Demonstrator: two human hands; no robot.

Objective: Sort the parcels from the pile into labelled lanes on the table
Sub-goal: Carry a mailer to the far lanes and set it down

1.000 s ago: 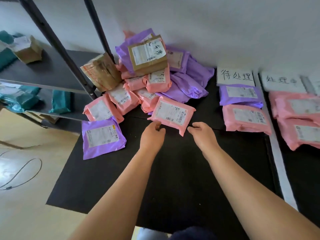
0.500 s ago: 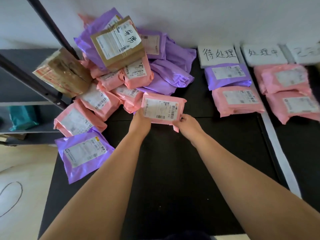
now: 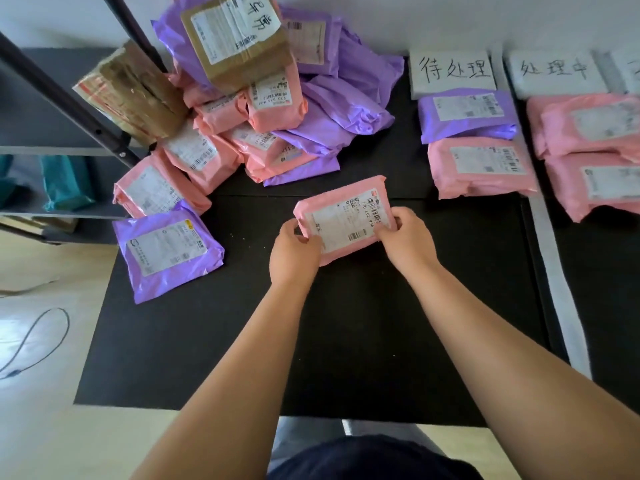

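Both grips on one pink parcel point(image 3: 346, 216), label side up, barcode toward the right edge. My left grip point(image 3: 294, 252) pinches its near-left corner, thumb on top and fingers curled under; my right grip point(image 3: 407, 242) holds the right edge the same way, thumb over the label. The parcel sits tilted, just in front of the pile point(image 3: 277, 133) and apart from it, over the middle of the black surface point(image 3: 346, 341); can't tell if its underside touches the surface. The pile is at the back left, a mix of pink and purple bags with a cardboard box point(image 3: 235, 36) leaning on top and a brown taped box point(image 3: 131, 91) against the metal rack point(image 3: 52, 98). One purple parcel point(image 3: 169, 249) lies flat at the pile's near-left edge, touching a pink bag behind it. To the right, a first paper sign point(image 3: 453, 72) with handwritten characters sits at the back wall; below it lies a purple bag point(image 3: 465, 114), then a pink bag point(image 3: 481, 168) touching it on the near side. A white tape line point(image 3: 554, 265) runs front to back beside them. Past the line is a second paper sign point(image 3: 554, 71), with two pink bags point(image 3: 588, 123) overlapping beneath it. Teal packets point(image 3: 65, 181) are on the rack's lower shelf. A thin cable point(image 3: 34, 341) loops on the floor at left.
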